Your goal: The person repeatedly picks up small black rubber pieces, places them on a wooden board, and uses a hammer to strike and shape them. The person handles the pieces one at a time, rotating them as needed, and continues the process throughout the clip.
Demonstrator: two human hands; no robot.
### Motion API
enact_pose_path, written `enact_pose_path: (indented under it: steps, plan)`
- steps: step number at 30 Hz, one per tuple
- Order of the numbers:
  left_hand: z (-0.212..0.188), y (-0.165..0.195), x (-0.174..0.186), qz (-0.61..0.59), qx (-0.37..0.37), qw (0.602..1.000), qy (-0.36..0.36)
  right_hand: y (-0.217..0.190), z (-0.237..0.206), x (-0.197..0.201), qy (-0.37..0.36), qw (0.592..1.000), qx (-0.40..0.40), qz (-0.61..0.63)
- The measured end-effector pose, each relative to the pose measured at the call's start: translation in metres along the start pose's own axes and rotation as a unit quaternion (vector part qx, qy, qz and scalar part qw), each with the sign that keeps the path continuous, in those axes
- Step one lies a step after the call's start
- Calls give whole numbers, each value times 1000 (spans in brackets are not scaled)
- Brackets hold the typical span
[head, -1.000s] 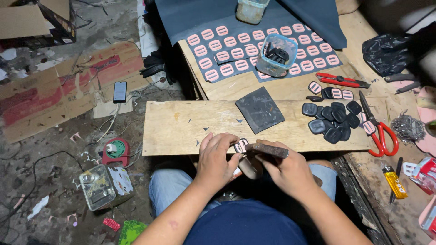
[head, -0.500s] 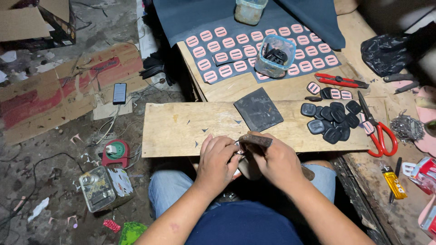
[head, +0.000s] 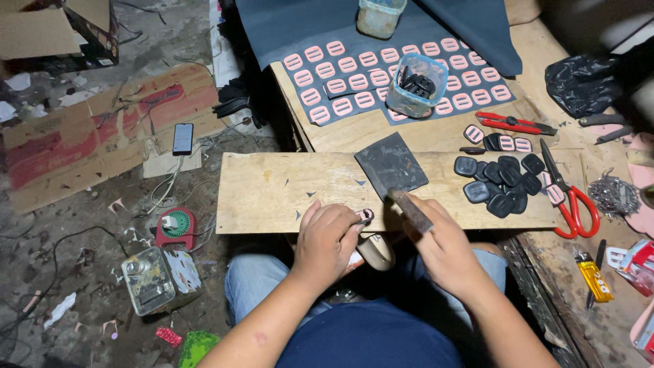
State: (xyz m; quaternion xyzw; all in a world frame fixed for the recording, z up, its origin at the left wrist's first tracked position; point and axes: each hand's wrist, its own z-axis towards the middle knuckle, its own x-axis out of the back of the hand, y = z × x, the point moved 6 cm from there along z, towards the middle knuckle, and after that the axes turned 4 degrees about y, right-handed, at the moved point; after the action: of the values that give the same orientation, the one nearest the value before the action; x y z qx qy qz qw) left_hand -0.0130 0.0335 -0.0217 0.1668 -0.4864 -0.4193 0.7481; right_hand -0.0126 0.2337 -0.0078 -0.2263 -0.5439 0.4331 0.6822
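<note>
plywood board (head: 272, 194) under dark slab (head: 390, 165)

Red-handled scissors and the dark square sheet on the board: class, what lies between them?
In the head view, a cluster of black buckles lies between the scissors and the dark sheet.

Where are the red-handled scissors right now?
The red-handled scissors lie at the right of the head view, on the wooden board, just right of the black pieces.

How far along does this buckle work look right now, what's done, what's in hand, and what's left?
Seemingly done: a pile of dark pieces on the wooden board. In hand: the left hand pinches one small pink piece at the board's edge; the right hand grips a wooden-handled tool. Left: rows of pink pieces on the dark sheet.
</note>
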Motion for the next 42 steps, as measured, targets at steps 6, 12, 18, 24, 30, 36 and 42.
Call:
enact_pose_path:
  steps: [6, 12, 18, 24, 30, 36, 42]
  plan:
    - [-5, -38, -19, -309, 317, 897, -7, -1, -27, 29, 80, 983, -163, 32]
    - [-16, -45, -35, -412, 392, 822, -34, -9, -25, 18, -17, 992, -120, 19]
    - [-22, -37, -38, -433, 426, 793, -47, -30, -37, 22, 48, 999, -26, 0]
    - [-20, -31, -33, -404, 430, 805, -62, -51, -33, 13, 32, 997, 76, 11]
    - [-18, -27, -34, -392, 435, 807, -82, -67, -28, 7, 12, 983, 163, -78]
    - [-18, -19, -33, -432, 410, 799, -88, -75, -30, 2, -10, 977, 185, -103]
    - [-10, 16, -8, -256, 121, 958, -52, -58, -22, 2, -62, 986, 113, -109]
